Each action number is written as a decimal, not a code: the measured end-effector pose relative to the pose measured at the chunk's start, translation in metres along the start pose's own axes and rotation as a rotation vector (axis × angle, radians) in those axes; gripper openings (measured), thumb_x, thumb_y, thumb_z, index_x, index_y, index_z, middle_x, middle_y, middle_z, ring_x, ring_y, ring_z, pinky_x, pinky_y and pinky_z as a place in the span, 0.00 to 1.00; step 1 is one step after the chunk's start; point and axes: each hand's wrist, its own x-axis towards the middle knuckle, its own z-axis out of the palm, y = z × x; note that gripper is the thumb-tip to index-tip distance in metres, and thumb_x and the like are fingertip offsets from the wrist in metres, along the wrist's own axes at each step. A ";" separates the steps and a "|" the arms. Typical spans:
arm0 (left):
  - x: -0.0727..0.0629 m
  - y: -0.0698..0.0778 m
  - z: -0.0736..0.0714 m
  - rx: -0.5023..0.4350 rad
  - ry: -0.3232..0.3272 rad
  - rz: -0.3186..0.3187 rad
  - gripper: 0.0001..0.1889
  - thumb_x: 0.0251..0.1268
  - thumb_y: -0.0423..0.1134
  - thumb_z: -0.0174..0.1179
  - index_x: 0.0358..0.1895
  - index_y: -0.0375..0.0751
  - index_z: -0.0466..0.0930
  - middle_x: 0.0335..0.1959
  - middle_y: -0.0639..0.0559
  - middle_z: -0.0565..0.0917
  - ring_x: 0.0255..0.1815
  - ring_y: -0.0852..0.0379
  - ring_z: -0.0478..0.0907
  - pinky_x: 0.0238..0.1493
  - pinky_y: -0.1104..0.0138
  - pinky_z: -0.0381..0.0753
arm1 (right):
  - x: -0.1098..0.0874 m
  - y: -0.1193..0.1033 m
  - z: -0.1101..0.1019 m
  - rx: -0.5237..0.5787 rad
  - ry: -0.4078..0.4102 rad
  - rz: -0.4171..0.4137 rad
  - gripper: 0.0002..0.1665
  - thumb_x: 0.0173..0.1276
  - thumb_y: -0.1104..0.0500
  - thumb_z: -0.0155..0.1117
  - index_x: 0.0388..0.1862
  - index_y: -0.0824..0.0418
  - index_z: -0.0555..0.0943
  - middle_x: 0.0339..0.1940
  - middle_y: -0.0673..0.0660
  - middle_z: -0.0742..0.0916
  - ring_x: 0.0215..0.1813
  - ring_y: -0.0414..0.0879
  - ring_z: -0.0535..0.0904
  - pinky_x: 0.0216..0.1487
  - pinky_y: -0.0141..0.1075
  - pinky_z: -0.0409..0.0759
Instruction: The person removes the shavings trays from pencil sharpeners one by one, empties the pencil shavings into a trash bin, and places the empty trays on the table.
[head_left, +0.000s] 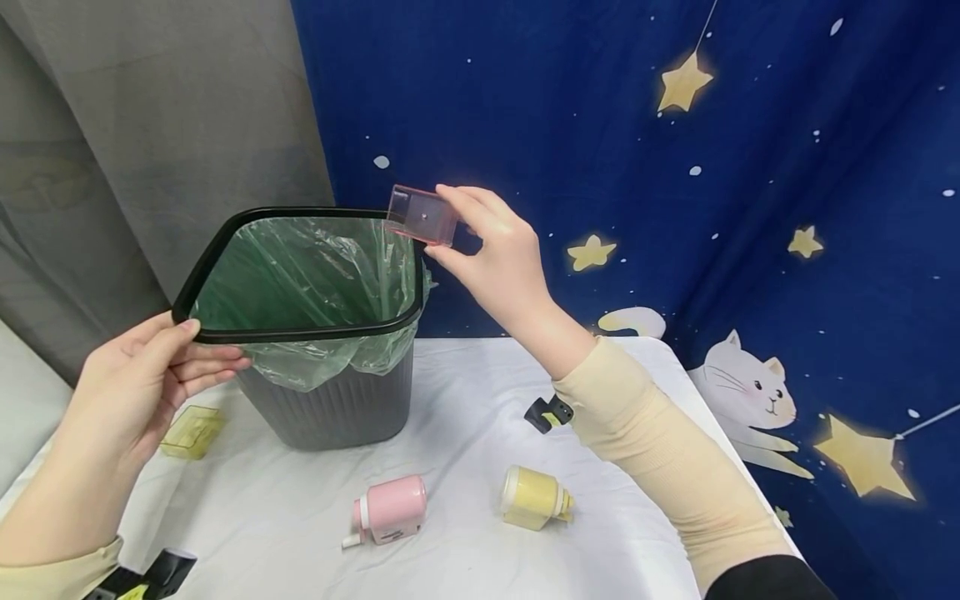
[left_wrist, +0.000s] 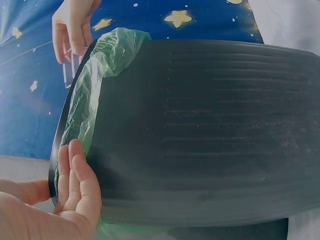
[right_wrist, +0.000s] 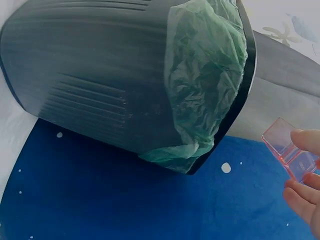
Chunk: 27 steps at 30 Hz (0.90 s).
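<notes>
A grey ribbed trash bin (head_left: 330, 408) with a black rim stands on the table, lined with a thin green plastic bag (head_left: 307, 362) folded over its edge. My left hand (head_left: 138, 375) pinches the rim at its near left corner, thumb on top and fingers below, as the left wrist view (left_wrist: 75, 195) also shows. In my right hand (head_left: 502, 258) is a small clear pinkish plastic box (head_left: 422, 218), gripped between thumb and fingers at the bin's far right corner, level with the rim. The right wrist view shows the same clear box (right_wrist: 287, 147) just beyond the rim.
A pink bottle (head_left: 393, 507) and a yellow bottle (head_left: 531, 497) lie on their sides on the white-covered table (head_left: 457, 567). A clear yellow plastic box (head_left: 192, 432) sits left of the bin. Behind hang a grey curtain (head_left: 202, 108) and a blue starry curtain (head_left: 540, 108).
</notes>
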 end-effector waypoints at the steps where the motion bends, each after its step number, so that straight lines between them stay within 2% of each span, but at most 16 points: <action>1: 0.000 0.000 0.000 -0.001 0.000 0.000 0.43 0.75 0.25 0.41 0.68 0.38 0.11 0.30 0.32 0.84 0.31 0.40 0.85 0.35 0.60 0.83 | -0.002 0.001 0.000 0.006 -0.001 0.013 0.34 0.52 0.59 0.78 0.59 0.62 0.79 0.53 0.56 0.82 0.51 0.43 0.79 0.48 0.25 0.76; 2: 0.000 0.000 0.000 -0.002 -0.001 0.001 0.41 0.75 0.25 0.41 0.71 0.39 0.16 0.30 0.31 0.84 0.31 0.40 0.85 0.35 0.60 0.83 | -0.003 0.002 0.000 0.010 0.000 0.027 0.34 0.52 0.59 0.78 0.59 0.62 0.79 0.54 0.56 0.82 0.51 0.43 0.79 0.48 0.25 0.76; 3: 0.000 0.000 0.000 -0.003 -0.002 0.002 0.40 0.75 0.25 0.41 0.71 0.38 0.17 0.30 0.31 0.84 0.31 0.40 0.85 0.35 0.60 0.83 | -0.005 0.003 -0.001 0.015 0.002 0.041 0.34 0.52 0.59 0.78 0.59 0.61 0.79 0.54 0.56 0.82 0.51 0.43 0.79 0.48 0.26 0.77; 8: 0.000 0.000 0.000 -0.002 -0.009 -0.003 0.41 0.75 0.25 0.41 0.71 0.39 0.16 0.30 0.31 0.84 0.31 0.40 0.85 0.36 0.60 0.83 | -0.012 0.008 -0.004 0.057 0.022 0.119 0.35 0.51 0.59 0.79 0.59 0.62 0.79 0.54 0.56 0.82 0.50 0.43 0.82 0.48 0.29 0.79; 9: 0.000 0.000 0.000 -0.002 -0.006 -0.007 0.43 0.75 0.26 0.41 0.68 0.38 0.10 0.30 0.32 0.84 0.31 0.40 0.85 0.35 0.60 0.83 | -0.014 0.009 -0.004 0.064 0.024 0.135 0.35 0.51 0.59 0.79 0.59 0.62 0.79 0.54 0.56 0.82 0.50 0.43 0.82 0.48 0.30 0.79; 10: 0.000 0.000 0.000 -0.003 -0.005 -0.008 0.43 0.75 0.26 0.42 0.67 0.38 0.09 0.30 0.32 0.84 0.31 0.41 0.85 0.35 0.60 0.83 | -0.016 0.010 -0.005 0.072 0.027 0.148 0.35 0.51 0.59 0.79 0.59 0.62 0.79 0.54 0.56 0.82 0.50 0.43 0.82 0.48 0.29 0.78; 16: -0.001 0.000 -0.001 -0.002 -0.001 -0.006 0.44 0.75 0.26 0.42 0.67 0.39 0.09 0.30 0.32 0.84 0.31 0.40 0.85 0.35 0.60 0.83 | -0.024 0.020 -0.010 0.131 0.054 0.231 0.35 0.51 0.61 0.79 0.60 0.63 0.78 0.55 0.57 0.81 0.50 0.43 0.83 0.49 0.29 0.78; 20: 0.000 0.000 -0.001 -0.003 0.000 -0.007 0.44 0.75 0.26 0.42 0.67 0.39 0.08 0.30 0.32 0.84 0.31 0.40 0.85 0.35 0.60 0.83 | -0.031 0.028 -0.013 0.181 0.074 0.316 0.34 0.51 0.63 0.78 0.60 0.63 0.78 0.54 0.56 0.81 0.49 0.44 0.83 0.49 0.29 0.79; 27: -0.001 0.000 -0.001 -0.013 0.011 -0.016 0.45 0.75 0.26 0.42 0.67 0.40 0.08 0.30 0.32 0.84 0.31 0.40 0.85 0.36 0.60 0.83 | -0.045 0.043 -0.016 0.210 0.106 0.425 0.34 0.50 0.64 0.78 0.59 0.62 0.79 0.53 0.56 0.82 0.48 0.45 0.84 0.47 0.32 0.80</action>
